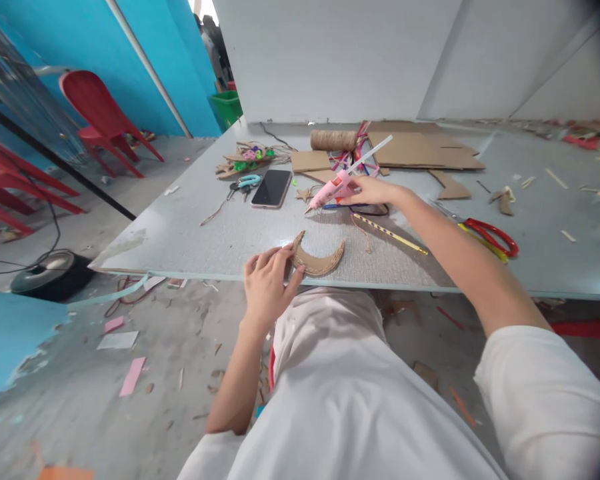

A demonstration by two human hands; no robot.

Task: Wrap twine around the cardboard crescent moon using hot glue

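A brown cardboard crescent with cord along its edge lies near the front edge of the table. My left hand holds its left end, with thumb and fingers against the cardboard. In my right hand is a pink hot glue gun, a clear glue stick poking up from its back. Its nozzle points down and left, close to the tabletop beyond the crescent. A small cardboard star lies just left of the gun. The gun's handle is partly hidden by my fingers.
A phone, blue-handled snips and a twine roll lie farther back. Cardboard sheets are stacked at the rear. Yellow pencil and red-handled scissors sit to the right. A white panel rises behind the table.
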